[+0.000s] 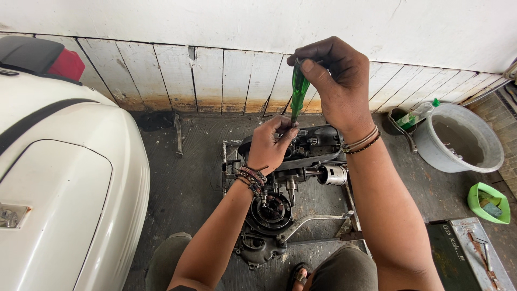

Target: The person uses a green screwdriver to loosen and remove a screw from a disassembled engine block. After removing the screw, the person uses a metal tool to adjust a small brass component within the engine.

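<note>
A green screwdriver (299, 91) is held upright over a small engine (291, 178). The right hand (336, 81) is closed around the top of the green handle. The left hand (269, 143) is lower down, and its fingers are pinched around the thin metal part of the screwdriver, close to the engine's dark top. The tip is hidden by the left hand, so where it touches cannot be told.

The engine is set on the dirty grey floor (188, 183), between the person's knees. A shiny round piston (334, 174) is seen sticking out on its right side. A long silver lever (312, 221) is seen at the lower part of the engine.

On the left, a white scooter body (59, 178) is parked. On the right, a grey bucket (460, 140) is placed near the wall, with a green-capped bottle (417, 114) leaning by it. A small green tub (487, 202) and a metal toolbox (468, 253) are placed nearer the person.
</note>
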